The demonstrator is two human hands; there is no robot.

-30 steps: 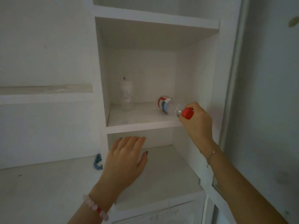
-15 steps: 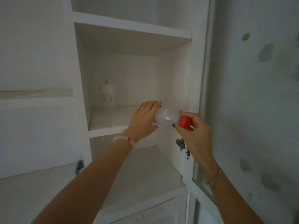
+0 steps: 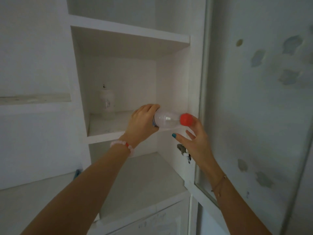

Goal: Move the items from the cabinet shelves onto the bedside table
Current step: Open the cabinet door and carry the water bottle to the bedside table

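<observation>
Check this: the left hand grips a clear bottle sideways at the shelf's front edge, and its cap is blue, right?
No, the cap is red, not blue; the head view shows it. The left hand does grip the clear bottle sideways at the shelf's front edge.

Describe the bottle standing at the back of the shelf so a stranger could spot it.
In the white cabinet, find the shelf that the left hand reaches. At its back left stands a small pale bottle with a dark tip. Unlike the red-capped bottle gripped on its side, it is upright and untouched.
</observation>
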